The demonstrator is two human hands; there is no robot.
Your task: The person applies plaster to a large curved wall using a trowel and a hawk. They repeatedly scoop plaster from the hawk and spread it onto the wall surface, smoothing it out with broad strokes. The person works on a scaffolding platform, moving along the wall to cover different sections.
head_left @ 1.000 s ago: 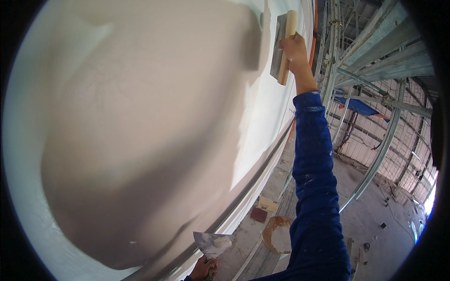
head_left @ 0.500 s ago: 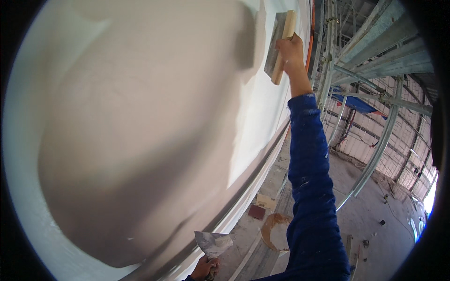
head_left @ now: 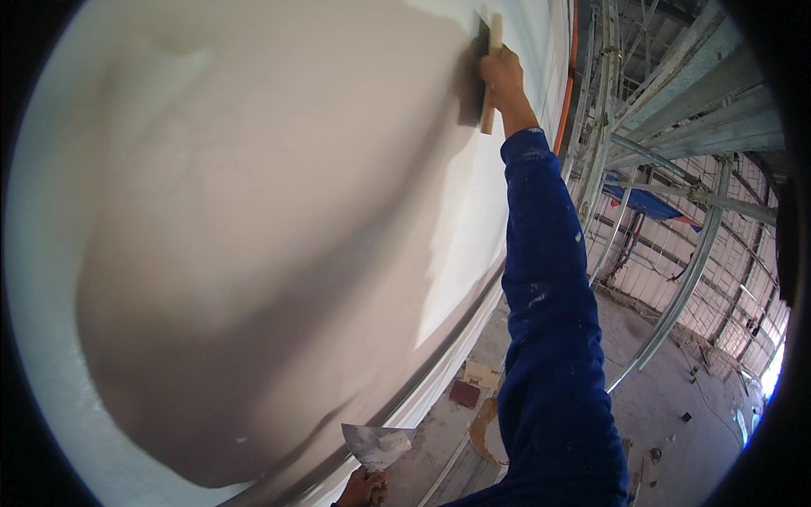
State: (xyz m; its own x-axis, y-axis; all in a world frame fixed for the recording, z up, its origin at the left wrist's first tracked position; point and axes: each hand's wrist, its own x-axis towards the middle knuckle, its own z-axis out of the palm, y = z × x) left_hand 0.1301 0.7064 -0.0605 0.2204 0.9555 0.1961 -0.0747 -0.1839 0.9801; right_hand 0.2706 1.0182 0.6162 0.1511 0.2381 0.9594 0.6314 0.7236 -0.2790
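**Right hand (head_left: 505, 78) holding a trowel (head_left: 487, 106) high at the wall (head_left: 253, 237), left hand (head_left: 365, 488) keeping a putty knife (head_left: 376, 446) low**

The right hand is gripping the trowel by its pale wooden handle, its fingers (head_left: 486, 68) closing around the bar. The trowel is standing nearly upright near the top of the view, with its dark blade facing the wall; whether the whole edge is touching cannot be told. A dark shadow is meeting the blade on its left.

At the lower edge, the left hand is clasping the putty knife, fingers wrapping the handle, which they are mostly hiding. The wide blade is pointing upward and carrying whitish paste.

Greyish-beige coating is covering much of the wall, while a white strip is showing below the trowel. The blue sleeve (head_left: 553, 296) is partly hiding a round container (head_left: 481, 433). Near it, a dark red block (head_left: 464, 394) and a pale yellow piece (head_left: 480, 374) are lying side by side. Metal scaffolding (head_left: 710, 245) is standing on the right, with a blue sheet (head_left: 646, 203) showing behind it.
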